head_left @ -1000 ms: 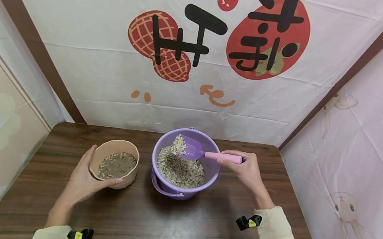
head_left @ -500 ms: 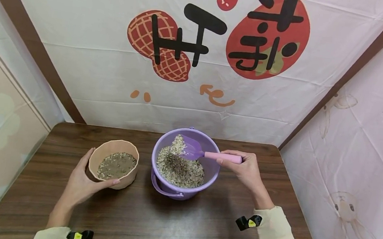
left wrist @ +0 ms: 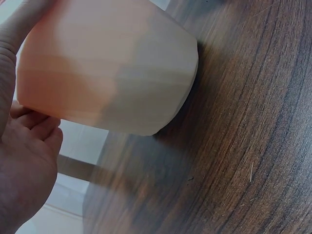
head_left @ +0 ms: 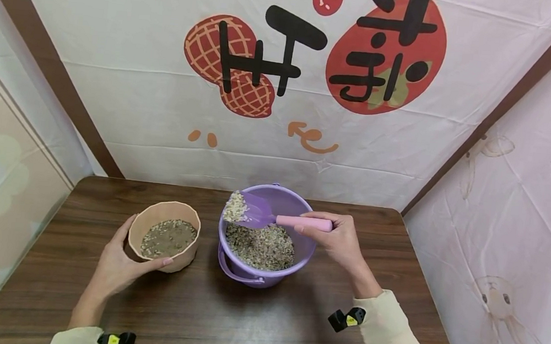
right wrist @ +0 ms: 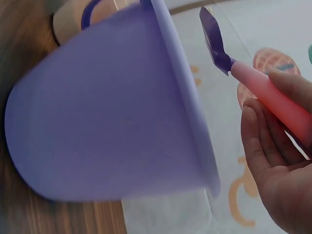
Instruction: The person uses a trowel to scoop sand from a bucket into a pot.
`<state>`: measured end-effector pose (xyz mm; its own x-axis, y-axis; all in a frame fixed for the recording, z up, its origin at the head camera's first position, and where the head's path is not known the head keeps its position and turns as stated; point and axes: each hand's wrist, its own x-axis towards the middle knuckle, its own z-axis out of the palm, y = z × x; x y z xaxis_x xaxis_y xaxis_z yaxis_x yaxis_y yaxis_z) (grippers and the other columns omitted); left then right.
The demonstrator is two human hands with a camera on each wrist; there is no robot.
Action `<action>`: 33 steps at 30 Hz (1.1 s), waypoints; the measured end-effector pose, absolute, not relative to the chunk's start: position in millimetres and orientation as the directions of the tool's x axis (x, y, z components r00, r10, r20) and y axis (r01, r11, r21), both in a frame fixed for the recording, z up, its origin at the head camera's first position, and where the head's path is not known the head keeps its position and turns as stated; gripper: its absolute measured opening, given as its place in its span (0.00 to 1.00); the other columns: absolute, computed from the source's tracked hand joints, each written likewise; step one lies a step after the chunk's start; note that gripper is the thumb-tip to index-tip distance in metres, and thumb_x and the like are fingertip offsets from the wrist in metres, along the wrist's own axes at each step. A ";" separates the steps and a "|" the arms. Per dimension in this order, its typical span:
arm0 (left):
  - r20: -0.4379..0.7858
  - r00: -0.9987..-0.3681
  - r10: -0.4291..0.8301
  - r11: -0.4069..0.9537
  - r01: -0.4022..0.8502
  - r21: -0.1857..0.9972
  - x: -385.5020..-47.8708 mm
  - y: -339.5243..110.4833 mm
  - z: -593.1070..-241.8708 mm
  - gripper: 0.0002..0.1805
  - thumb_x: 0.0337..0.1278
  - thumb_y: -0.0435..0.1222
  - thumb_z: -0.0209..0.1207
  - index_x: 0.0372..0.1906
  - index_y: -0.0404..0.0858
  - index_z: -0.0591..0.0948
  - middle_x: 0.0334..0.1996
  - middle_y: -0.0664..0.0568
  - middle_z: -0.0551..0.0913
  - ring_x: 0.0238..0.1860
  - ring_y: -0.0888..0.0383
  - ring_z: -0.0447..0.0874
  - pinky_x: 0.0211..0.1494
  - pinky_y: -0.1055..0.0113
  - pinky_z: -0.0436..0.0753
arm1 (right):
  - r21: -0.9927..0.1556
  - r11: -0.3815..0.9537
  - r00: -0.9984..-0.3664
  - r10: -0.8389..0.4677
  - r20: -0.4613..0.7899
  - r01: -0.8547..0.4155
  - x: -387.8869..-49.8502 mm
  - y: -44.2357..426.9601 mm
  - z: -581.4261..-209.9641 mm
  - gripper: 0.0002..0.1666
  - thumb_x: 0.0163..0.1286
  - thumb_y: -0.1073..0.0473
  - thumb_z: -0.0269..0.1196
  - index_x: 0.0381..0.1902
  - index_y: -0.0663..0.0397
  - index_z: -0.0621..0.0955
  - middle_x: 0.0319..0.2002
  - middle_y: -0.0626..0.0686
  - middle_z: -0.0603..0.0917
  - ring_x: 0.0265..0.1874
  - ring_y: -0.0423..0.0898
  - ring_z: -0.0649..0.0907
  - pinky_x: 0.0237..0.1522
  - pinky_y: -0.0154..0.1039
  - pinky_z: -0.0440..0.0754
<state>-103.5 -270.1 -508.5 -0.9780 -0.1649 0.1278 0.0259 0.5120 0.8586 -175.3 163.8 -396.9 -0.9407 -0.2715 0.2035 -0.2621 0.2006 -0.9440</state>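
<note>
Slants the right forearm in from the near side by the worktop's [head_left: 260, 331] right edge, pale sleeve [head_left: 396, 339] ending short of the wrist. Pinches the scoop [head_left: 257, 213] by the handle between thumb and fingers of the right grip [head_left: 334, 238]. Reaches the left forearm toward the far left corner and cups the bowl [head_left: 186, 255] in the left grip [head_left: 119, 265], thumb along the near wall, fingers round the left side.

Holds the scoop above the mouth of the bucket [head_left: 273, 275], by the middle of the far edge, blade pointing toward the left edge. Purple at the blade, pink at the handle, loaded at the tip with pale flakes [head_left: 235, 208]. In the peach bowl, near the far left corner: a grey-brown mix [head_left: 171, 239]. In the purple bucket: more flakes, darker-looking.
</note>
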 end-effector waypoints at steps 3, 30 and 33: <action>0.124 -0.978 -0.168 0.511 0.021 0.859 -103.4 -269.5 -508.0 0.69 0.34 0.43 0.84 0.82 0.40 0.52 0.71 0.31 0.65 0.69 0.34 0.63 0.66 0.34 0.64 | -0.947 0.200 -0.940 -0.284 0.190 -0.252 -174.8 149.3 -393.5 0.15 0.56 0.60 0.79 0.42 0.56 0.91 0.35 0.53 0.91 0.28 0.42 0.83 0.26 0.36 0.82; 0.090 -0.982 -0.168 0.512 -0.009 0.859 -102.4 -270.8 -507.6 0.70 0.37 0.45 0.83 0.83 0.44 0.48 0.73 0.29 0.60 0.71 0.30 0.59 0.65 0.28 0.62 | -0.907 0.273 -0.895 -0.401 0.196 -0.321 -177.0 39.2 -393.1 0.12 0.56 0.52 0.79 0.39 0.45 0.93 0.31 0.39 0.90 0.33 0.37 0.85 0.33 0.35 0.85; 0.097 -0.981 -0.166 0.515 -0.003 0.857 -102.9 -270.4 -507.7 0.70 0.36 0.45 0.83 0.83 0.44 0.50 0.73 0.29 0.61 0.70 0.30 0.59 0.65 0.28 0.62 | -0.900 0.293 -0.892 -0.412 0.187 -0.324 -176.9 33.1 -392.9 0.11 0.56 0.52 0.79 0.38 0.45 0.92 0.31 0.38 0.89 0.33 0.36 0.85 0.34 0.34 0.85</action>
